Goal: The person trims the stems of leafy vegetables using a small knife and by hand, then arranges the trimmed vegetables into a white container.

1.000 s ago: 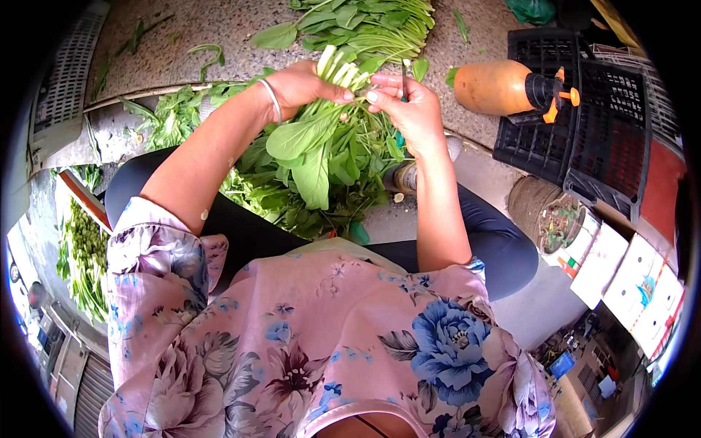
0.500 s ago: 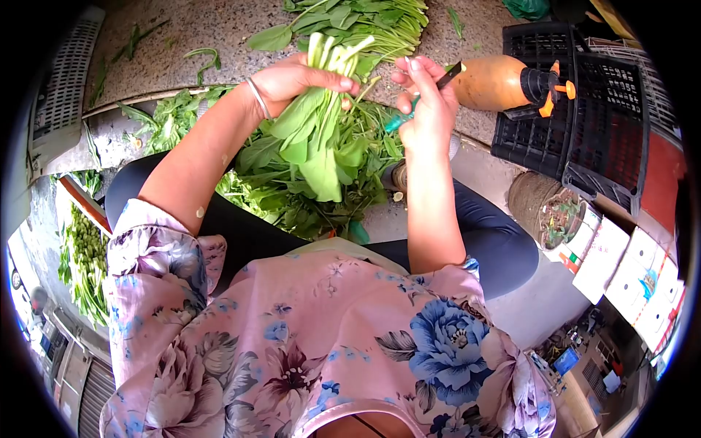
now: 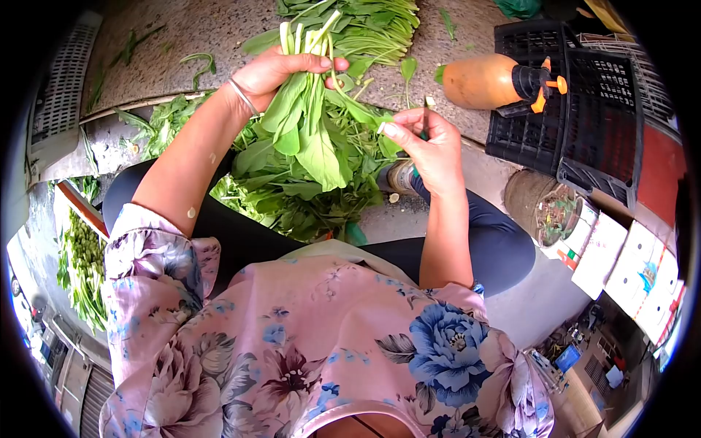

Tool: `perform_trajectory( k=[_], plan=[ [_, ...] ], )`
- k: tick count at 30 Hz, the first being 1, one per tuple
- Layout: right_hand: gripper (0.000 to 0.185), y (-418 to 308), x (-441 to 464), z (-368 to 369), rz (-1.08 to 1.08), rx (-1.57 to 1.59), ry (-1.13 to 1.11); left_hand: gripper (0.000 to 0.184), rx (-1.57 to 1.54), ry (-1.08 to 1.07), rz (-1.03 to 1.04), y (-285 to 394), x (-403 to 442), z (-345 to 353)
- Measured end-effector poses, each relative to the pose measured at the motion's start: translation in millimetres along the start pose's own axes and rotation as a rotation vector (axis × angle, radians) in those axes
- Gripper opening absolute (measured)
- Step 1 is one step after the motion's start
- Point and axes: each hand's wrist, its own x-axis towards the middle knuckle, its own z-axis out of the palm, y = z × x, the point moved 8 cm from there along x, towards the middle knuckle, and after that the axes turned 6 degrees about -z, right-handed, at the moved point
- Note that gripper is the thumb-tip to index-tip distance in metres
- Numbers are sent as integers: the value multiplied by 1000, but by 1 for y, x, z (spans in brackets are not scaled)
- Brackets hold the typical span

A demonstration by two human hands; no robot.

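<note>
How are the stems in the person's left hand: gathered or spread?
Mostly gathered: the left hand holds the bunch near its stem ends, which jut past it, fanning slightly; one stem curves toward the right hand.

No text or number can be read; the blue and red marks borne by the box, well rightward of the right hand, are too small to be deciphered.
</note>
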Motion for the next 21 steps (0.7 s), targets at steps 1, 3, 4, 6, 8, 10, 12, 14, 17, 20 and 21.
perform_trajectory(
  k=[1, 3, 4, 6, 8, 10, 12, 14, 17, 20, 21],
  plan=[
    [16, -3, 0, -4, -2, -1, 0, 26, 28, 9, 24, 2, 0, 0],
    [16, -3, -1, -6, 45, -33, -34, 27, 45, 32, 13, 1, -1, 2],
    [17, 1, 1, -8, 52, -87, -35, 28, 117, 27, 0, 1, -2, 4],
    [18, 2, 7, -9, 62, -49, 55, 31, 257, 29, -16, -1, -3, 10],
    [20, 3, 15, -9, 39, 42, 170, 30, 350, 26, -19, -5, 0, 12],
    [21, 1, 27, 4, 0, 97, 218, 29, 399, 14, -18, -12, 1, 16],
    [19, -2, 38, 13, -73, 172, 282, 28, 412, -19, -24, -14, 1, 21],
    [18, 0, 45, 22, -92, 203, 280, 27, 430, -34, -33, -15, -1, 25],
    [16, 5, 53, 28, -150, 234, 264, 28, 416, 20, -103, -23, 0, 17],
    [15, 7, 55, 37, -149, 104, 157, 29, 397, -1, -107, -26, -1, 16],
    [16, 9, 54, 38, -129, 166, 153, 29, 416, -19, -99, -26, -2, 16]
  ],
)
